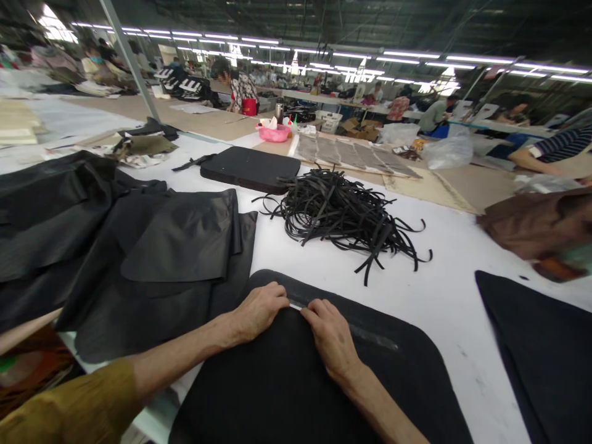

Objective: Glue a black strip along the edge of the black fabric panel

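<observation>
A large black panel (pixel 287 382) with rounded corners lies in front of me on the white table. Both of my hands are over its upper part, close together with fingers curled. A thin white strip (pixel 295 306) shows between my left hand (pixel 261 308) and my right hand (pixel 328 336), and the fingertips of both are closed on its ends. Right of my right hand, a shiny greyish band (pixel 374 338) runs along the panel. My fingers hide most of the white strip.
Black sheet material (pixel 180 240) is heaped at left. A tangle of narrow black strips (pixel 342 213) lies beyond the panel, beside a stack of black pads (pixel 250 168). Another black panel (pixel 546 345) is at right, near a blurred brown-clad person (pixel 541 222). Others work farther back.
</observation>
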The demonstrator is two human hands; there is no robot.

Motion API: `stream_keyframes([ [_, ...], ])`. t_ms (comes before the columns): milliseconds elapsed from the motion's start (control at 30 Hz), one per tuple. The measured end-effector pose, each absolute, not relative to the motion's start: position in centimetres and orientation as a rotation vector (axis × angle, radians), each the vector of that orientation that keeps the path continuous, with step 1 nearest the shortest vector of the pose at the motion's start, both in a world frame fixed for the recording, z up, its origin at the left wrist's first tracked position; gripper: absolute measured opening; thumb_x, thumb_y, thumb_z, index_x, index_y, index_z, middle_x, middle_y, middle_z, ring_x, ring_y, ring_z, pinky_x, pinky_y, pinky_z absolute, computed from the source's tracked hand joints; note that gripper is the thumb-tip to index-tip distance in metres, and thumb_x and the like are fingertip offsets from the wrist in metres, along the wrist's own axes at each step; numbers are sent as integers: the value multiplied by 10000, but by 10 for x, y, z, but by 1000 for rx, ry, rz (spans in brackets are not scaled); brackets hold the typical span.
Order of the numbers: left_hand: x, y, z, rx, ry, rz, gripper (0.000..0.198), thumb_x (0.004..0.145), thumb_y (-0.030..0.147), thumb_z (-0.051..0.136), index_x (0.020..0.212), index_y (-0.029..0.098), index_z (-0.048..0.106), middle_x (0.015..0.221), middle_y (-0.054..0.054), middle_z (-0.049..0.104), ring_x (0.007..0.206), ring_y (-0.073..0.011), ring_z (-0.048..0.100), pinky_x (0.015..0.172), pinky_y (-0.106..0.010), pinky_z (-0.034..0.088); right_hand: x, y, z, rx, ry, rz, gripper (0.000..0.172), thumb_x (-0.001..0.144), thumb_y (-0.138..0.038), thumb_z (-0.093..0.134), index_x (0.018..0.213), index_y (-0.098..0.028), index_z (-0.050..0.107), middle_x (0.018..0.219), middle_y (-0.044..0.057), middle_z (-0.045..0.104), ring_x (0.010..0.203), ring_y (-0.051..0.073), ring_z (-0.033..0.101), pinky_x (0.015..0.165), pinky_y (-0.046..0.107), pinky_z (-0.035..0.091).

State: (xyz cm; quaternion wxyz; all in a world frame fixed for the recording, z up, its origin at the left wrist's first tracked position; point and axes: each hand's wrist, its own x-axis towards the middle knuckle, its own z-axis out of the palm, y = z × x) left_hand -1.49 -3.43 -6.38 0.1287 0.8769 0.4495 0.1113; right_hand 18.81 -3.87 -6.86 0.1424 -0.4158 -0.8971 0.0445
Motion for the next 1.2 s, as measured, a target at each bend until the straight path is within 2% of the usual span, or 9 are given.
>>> stream_keyframes([
  [267,-25,-40,-65,2689,1138,317,254,860,49,356,964,157,562,998,-43,526,878,-166,445,769,-265,411,190,-43,-65,-1125,-2765,43,157,871,-126,471,985,-189,560,894,44,526,794,185,443,696,307,376],
  [467,-26,-45,-58,2778,1084,195,259,846,63,380,1057,110,523,980,-72,524,894,-184,444,826,-286,413,182,-44,-61,-1112,-2839,-136,370,839,-118,480,1195,-213,456,933,55,512,814,215,438,699,353,375],
  [667,-29,-49,-52,2785,1024,145,332,817,70,412,1137,99,496,987,-91,546,913,-203,452,870,-331,413,176,-47,-57,-1108,-2874,-206,494,779,-134,523,1253,-202,399,971,66,507,818,234,430,694,379,369],
  [833,-40,-50,-55,2495,1123,423,377,816,24,357,1077,196,568,1068,-51,558,1018,-181,445,920,-329,400,184,-47,-59,-1135,-2859,-204,395,820,-127,476,1202,-217,436,960,58,511,818,220,433,679,358,353],
  [1000,-38,-44,-52,2075,1458,750,264,806,67,385,847,167,626,976,-44,572,919,-154,518,851,-284,437,184,-48,-60,-1146,-2846,-225,366,830,-128,464,1188,-204,444,965,70,513,830,222,435,688,356,342],
  [1100,-22,-48,-46,2139,1461,732,323,811,50,346,954,175,608,1000,-44,576,942,-157,509,870,-283,425,182,-49,-57,-1145,-2836,-218,360,828,-123,469,1178,-201,449,953,66,514,822,220,433,685,356,342],
  [1200,-2,-57,-48,2354,1329,432,391,791,30,352,1079,199,555,1019,-42,566,945,-174,489,866,-300,428,182,-49,-56,-1141,-2815,-189,300,841,-131,465,1134,-197,475,932,61,517,812,214,430,683,353,345],
])
